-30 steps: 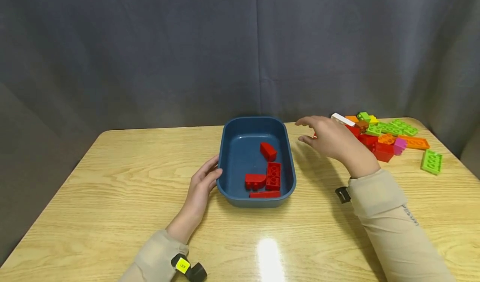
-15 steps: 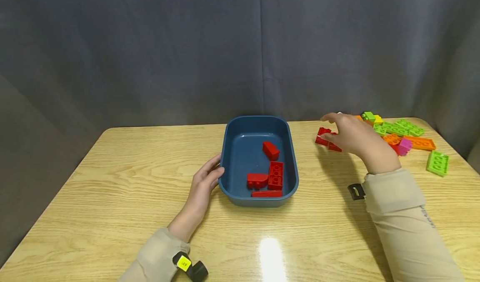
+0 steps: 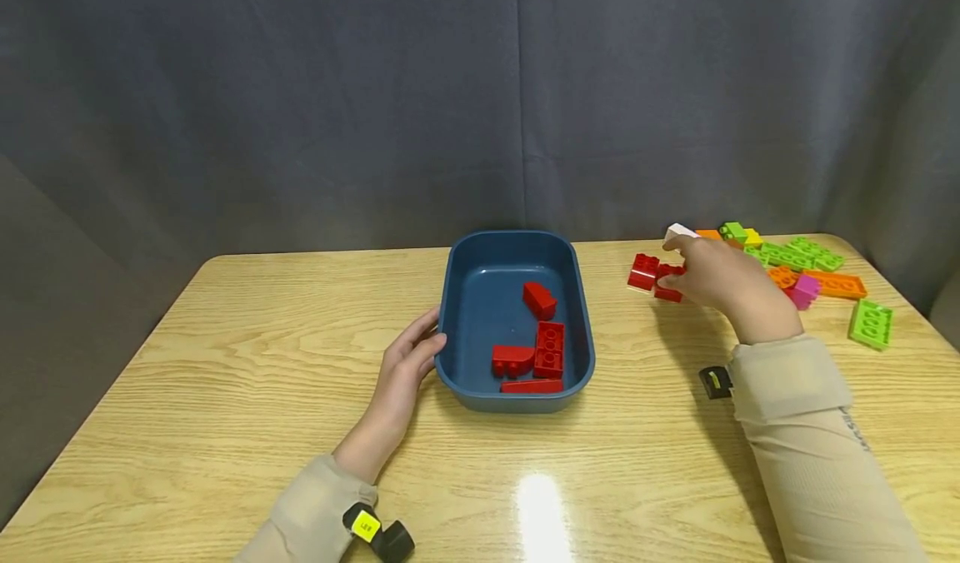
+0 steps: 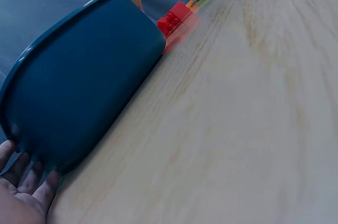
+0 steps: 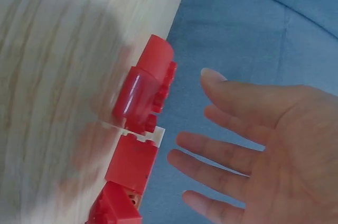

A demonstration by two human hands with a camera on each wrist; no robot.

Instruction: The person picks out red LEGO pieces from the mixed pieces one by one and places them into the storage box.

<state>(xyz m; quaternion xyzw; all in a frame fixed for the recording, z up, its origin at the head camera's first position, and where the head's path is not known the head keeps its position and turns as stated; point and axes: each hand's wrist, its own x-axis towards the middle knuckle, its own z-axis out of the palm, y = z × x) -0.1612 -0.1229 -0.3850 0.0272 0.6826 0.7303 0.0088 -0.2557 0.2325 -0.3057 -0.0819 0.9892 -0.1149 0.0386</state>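
Observation:
A deep blue plastic bin [image 3: 487, 305] stands on the table, with several red toy building bricks [image 3: 550, 349] lying inside it. My left hand [image 3: 396, 384] rests against the bin's left wall; in the left wrist view its fingertips [image 4: 50, 179] touch the outside near the base. Over the near-left end of the brick pile is my right hand [image 3: 723, 284], thumb and fingers spread apart. Two red bricks [image 3: 643, 271] lie just left of and below that hand. The right wrist view shows a gap between the hand [image 5: 285, 139] and the red bricks [image 5: 138, 97], nothing held.
At the table's back right lie loose bricks: a white brick [image 3: 681, 231], green plates [image 3: 795, 255], an orange plate [image 3: 836, 284], a magenta brick [image 3: 807, 291] and a separate green plate [image 3: 872, 324]. A dark curtain [image 3: 360, 113] hangs behind the table [image 3: 262, 363].
My right hand has moved right, from near the bin to over the red bricks, and dropped slightly, uncovering two of them. The left hand has stayed at the bin.

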